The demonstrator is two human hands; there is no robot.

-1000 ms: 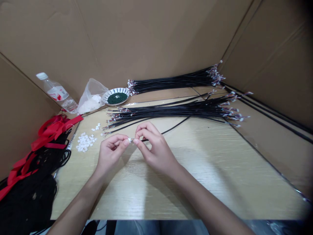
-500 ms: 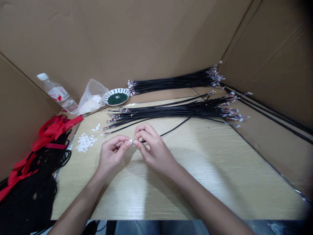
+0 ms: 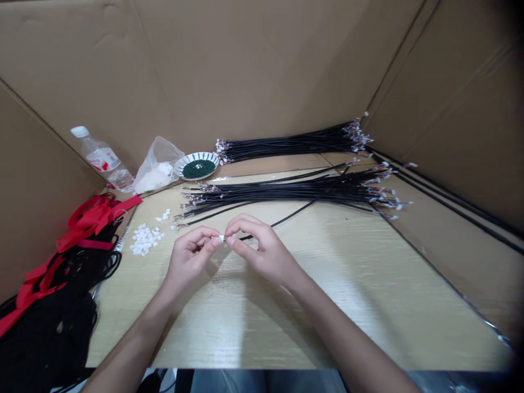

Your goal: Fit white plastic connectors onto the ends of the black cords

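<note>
Pinched: L hand on wht conn | R hand on blk cable end | wht pile nr L

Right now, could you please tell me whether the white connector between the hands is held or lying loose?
Held: the left hand pinches the white connector; the right hand holds a black cable.
</note>
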